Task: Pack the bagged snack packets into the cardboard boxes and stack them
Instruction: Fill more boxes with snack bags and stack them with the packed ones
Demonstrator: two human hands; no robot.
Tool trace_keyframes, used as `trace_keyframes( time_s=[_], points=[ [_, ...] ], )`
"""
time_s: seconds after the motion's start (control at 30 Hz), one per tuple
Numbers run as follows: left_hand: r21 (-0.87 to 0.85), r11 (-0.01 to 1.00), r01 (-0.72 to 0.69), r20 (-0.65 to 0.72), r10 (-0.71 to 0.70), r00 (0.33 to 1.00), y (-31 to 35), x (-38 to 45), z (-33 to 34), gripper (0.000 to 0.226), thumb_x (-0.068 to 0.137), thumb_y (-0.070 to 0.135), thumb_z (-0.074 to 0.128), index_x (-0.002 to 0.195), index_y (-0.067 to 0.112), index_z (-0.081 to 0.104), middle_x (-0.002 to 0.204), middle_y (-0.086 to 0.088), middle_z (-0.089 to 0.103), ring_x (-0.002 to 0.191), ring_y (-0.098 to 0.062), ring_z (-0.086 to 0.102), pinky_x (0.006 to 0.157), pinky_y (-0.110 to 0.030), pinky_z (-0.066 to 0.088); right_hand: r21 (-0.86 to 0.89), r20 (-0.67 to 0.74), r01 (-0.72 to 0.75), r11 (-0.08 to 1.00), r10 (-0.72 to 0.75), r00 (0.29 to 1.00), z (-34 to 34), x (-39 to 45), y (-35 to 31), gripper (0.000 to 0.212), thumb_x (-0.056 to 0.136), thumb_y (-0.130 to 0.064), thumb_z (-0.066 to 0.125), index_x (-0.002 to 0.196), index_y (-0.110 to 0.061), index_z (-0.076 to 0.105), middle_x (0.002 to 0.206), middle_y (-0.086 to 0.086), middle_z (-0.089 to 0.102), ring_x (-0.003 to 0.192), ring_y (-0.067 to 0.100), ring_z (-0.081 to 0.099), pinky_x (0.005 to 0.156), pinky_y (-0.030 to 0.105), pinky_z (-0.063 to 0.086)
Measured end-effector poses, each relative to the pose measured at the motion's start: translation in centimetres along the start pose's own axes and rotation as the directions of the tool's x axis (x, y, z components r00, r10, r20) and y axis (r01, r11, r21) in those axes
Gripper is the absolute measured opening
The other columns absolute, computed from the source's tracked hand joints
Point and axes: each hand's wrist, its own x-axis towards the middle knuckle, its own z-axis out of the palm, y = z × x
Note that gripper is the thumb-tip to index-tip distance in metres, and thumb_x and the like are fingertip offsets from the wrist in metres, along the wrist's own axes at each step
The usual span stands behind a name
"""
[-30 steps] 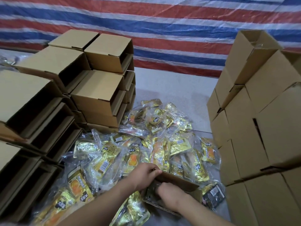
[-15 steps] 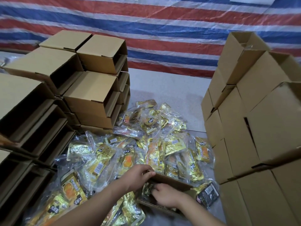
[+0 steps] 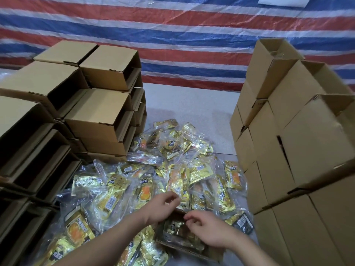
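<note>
A heap of clear bags with gold and orange snack packets (image 3: 172,169) covers the table in front of me. An open cardboard box (image 3: 192,252) lies at the near edge, with a bagged packet (image 3: 178,230) inside it. My left hand (image 3: 163,206) hovers over the box's far rim, fingers loosely curled and apart, holding nothing. My right hand (image 3: 207,227) hovers above the packed bag, fingers spread, also holding nothing. The box's right side is hidden under my right forearm.
Empty open boxes lie stacked on their sides at the left (image 3: 99,116). A tall stack of closed boxes (image 3: 288,150) stands at the right. Pale tabletop (image 3: 192,106) shows behind the heap, with a striped tarpaulin (image 3: 172,35) beyond.
Both hands have lifted out of the box and let go of its rim and contents. Their fingers have spread apart, and the bag now lies in the box.
</note>
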Motion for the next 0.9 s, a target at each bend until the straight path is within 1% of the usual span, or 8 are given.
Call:
trace_keyframes(
  time_s=[0.1, 0.2, 0.3, 0.47, 0.6, 0.67, 0.73, 0.9],
  points=[
    [-0.045, 0.990, 0.137, -0.146, -0.142, 0.979, 1.2, 3.1, -0.1, 0.038, 0.102, 0.048, 0.046, 0.123, 0.019, 0.060, 0.112, 0.002, 0.064, 0.101, -0.014, 0.059, 0.098, -0.036, 0.048, 0.040, 0.009, 0.021, 0.999, -0.021, 1.000, -0.2, -0.8, 0.3, 0.026, 0.096, -0.029, 0.054, 0.120, -0.027, 0.063, 0.082, -0.010, 0.065, 0.056, -0.004, 0.051, 0.057, 0.014, 0.041],
    [-0.114, 0.951, 0.287, 0.004, -0.289, 0.957, 2.8, 6.9, -0.8, 0.071, 0.096, 0.053, 0.056, 0.149, 0.011, 0.037, 0.150, -0.011, 0.044, 0.133, -0.028, 0.046, 0.106, -0.038, 0.036, 0.092, -0.042, 0.011, 0.996, -0.007, 0.999, -0.4, -1.2, 0.7, 0.023, 0.093, -0.031, 0.059, 0.115, -0.032, 0.065, 0.095, -0.011, 0.067, 0.066, -0.010, 0.056, 0.067, 0.010, 0.044],
    [-0.203, 0.918, 0.341, 0.019, -0.344, 0.939, 4.0, 10.0, -0.9, 0.089, 0.094, 0.046, 0.062, 0.157, 0.006, 0.014, 0.162, -0.017, 0.023, 0.145, -0.036, 0.032, 0.115, -0.045, 0.031, 0.178, -0.094, 0.011, 0.984, 0.006, 0.996, -0.4, -1.4, 1.1, 0.019, 0.093, -0.022, 0.062, 0.107, -0.034, 0.063, 0.101, -0.010, 0.066, 0.070, -0.011, 0.057, 0.073, 0.010, 0.046],
    [0.034, 0.859, 0.511, -0.081, -0.507, 0.858, 2.3, 13.3, -0.1, 0.108, 0.092, 0.050, 0.064, 0.154, -0.003, -0.007, 0.160, -0.024, 0.025, 0.145, -0.040, 0.030, 0.119, -0.042, 0.031, 0.250, -0.157, -0.006, 0.968, 0.046, 0.987, -0.3, -1.7, 1.1, 0.020, 0.096, -0.022, 0.060, 0.101, -0.041, 0.060, 0.099, -0.008, 0.065, 0.083, 0.002, 0.061, 0.080, 0.020, 0.050],
    [0.494, 0.769, 0.407, -0.105, -0.412, 0.905, 1.1, 14.1, 0.8, 0.100, 0.088, 0.079, 0.042, 0.147, -0.002, 0.038, 0.154, -0.021, 0.036, 0.136, -0.033, 0.045, 0.110, -0.037, 0.040, 0.261, -0.178, -0.007, 0.965, 0.055, 0.983, 0.0, -2.4, 1.1, 0.018, 0.097, -0.024, 0.060, 0.111, -0.034, 0.061, 0.100, -0.009, 0.063, 0.087, -0.003, 0.062, 0.082, 0.017, 0.053],
    [0.474, 0.761, 0.443, -0.122, -0.441, 0.889, 0.5, 14.4, 1.4, 0.114, 0.078, 0.082, 0.054, 0.149, -0.005, 0.033, 0.152, -0.020, 0.037, 0.132, -0.032, 0.048, 0.105, -0.036, 0.045, 0.261, -0.174, -0.017, 0.965, 0.065, 0.983, 0.1, -2.7, 0.9, 0.017, 0.096, -0.028, 0.061, 0.111, -0.034, 0.064, 0.095, -0.011, 0.065, 0.079, -0.009, 0.061, 0.077, 0.013, 0.052],
    [0.384, 0.787, 0.484, -0.153, -0.462, 0.873, 0.2, 14.6, 1.9, 0.127, 0.077, 0.072, 0.067, 0.152, -0.011, 0.008, 0.152, -0.020, 0.040, 0.133, -0.033, 0.048, 0.104, -0.035, 0.048, 0.269, -0.175, -0.030, 0.963, 0.079, 0.981, 0.2, -2.8, 0.8, 0.019, 0.094, -0.030, 0.062, 0.113, -0.030, 0.066, 0.095, -0.010, 0.066, 0.079, -0.008, 0.061, 0.079, 0.015, 0.052],
    [0.270, 0.845, 0.462, -0.192, -0.423, 0.886, 0.5, 13.5, 2.0, 0.116, 0.087, 0.052, 0.067, 0.150, -0.015, -0.005, 0.132, -0.018, 0.059, 0.116, -0.028, 0.062, 0.090, -0.031, 0.054, 0.368, -0.138, -0.056, 0.928, 0.113, 0.984, -0.4, -2.5, 0.3, 0.010, 0.099, -0.025, 0.057, 0.103, -0.030, 0.064, 0.095, 0.002, 0.073, 0.086, 0.012, 0.072, 0.081, 0.027, 0.057]
  ],
)
